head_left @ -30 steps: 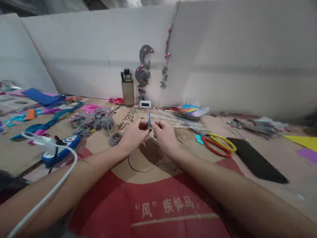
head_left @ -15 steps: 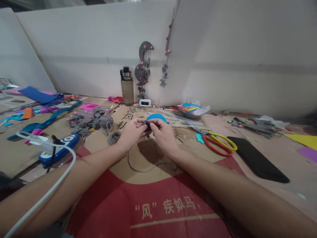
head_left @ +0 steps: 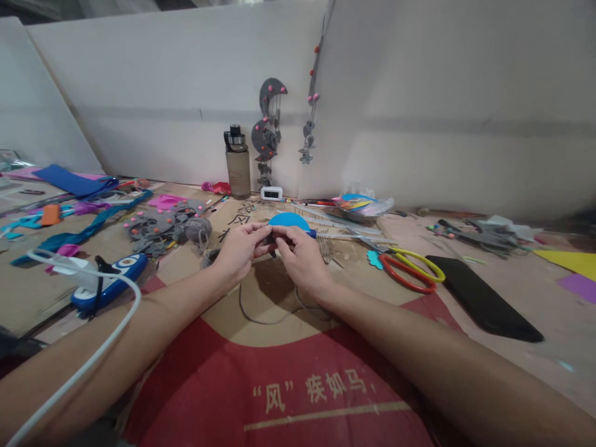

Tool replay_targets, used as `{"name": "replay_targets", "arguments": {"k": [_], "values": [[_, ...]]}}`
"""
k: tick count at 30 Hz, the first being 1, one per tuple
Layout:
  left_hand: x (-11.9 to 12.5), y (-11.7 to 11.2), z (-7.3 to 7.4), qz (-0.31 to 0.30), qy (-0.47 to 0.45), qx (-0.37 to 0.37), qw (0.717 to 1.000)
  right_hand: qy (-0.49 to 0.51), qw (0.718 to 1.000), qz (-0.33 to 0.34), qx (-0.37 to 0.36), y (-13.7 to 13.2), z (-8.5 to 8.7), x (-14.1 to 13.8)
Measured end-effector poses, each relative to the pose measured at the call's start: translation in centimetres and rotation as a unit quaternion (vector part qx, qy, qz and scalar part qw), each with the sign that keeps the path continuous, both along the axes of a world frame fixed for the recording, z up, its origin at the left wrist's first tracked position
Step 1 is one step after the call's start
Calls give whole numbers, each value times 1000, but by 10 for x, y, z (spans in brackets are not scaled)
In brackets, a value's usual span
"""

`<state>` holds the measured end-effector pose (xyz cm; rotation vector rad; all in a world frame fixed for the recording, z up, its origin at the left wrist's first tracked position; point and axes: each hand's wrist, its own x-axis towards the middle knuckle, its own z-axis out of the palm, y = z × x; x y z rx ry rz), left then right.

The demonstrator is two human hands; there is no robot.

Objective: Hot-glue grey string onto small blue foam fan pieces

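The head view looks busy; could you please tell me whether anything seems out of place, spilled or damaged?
Nothing looks clearly spilled or broken. One oddity: a white cable loops in front of the left forearm, where it might snag; contact is unclear.

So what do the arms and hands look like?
The left forearm and right forearm show no sleeve, watch or bracelet. The left hand and right hand wear no gloves. A white cable passes in front of the left forearm.

A craft workspace, shown by a bench (head_left: 559,329) partly covered with printed cardboard (head_left: 209,385), strewn with scissors (head_left: 384,251), grey yarn (head_left: 198,230), coloured strips (head_left: 74,180), grey crescent ornaments (head_left: 265,138) displayed against a white panel (head_left: 162,74).
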<state>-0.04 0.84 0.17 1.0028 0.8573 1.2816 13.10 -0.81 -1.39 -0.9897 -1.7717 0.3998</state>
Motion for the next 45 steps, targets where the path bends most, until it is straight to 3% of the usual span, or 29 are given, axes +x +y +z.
{"name": "replay_targets", "arguments": {"k": [14, 23, 26, 29, 32, 36, 38, 41, 45], "values": [[-3, 5, 1, 15, -4, 3, 1000, -25, 1000, 8, 13, 0, -1, -1], [-10, 13, 4, 68, 7, 25, 997, -31, 999, 32, -4, -1, 1, 0], [-17, 18, 5, 80, 2, 39, 996, -46, 999, 1, -7, 4, 10, 9], [-21, 24, 3, 87, -1, 44, 995, -95, 992, -83, -9, 14, 19, 24], [-24, 29, 0, 96, -5, 41, 995, -183, 968, -160, -59, 22, 20, 38], [-26, 32, -4, 106, -16, 34, 994, -266, 935, -209, -104, 29, 3, 46], [-25, 32, -6, 103, -14, 28, 994, -262, 935, -204, -127, 33, -5, 48], [-24, 31, -8, 101, -10, 16, 995, -230, 935, -162, -218, 41, -8, 53], [-23, 32, -11, 104, -5, 6, 995, -220, 900, -160, -341, 50, -1, 60]]}}
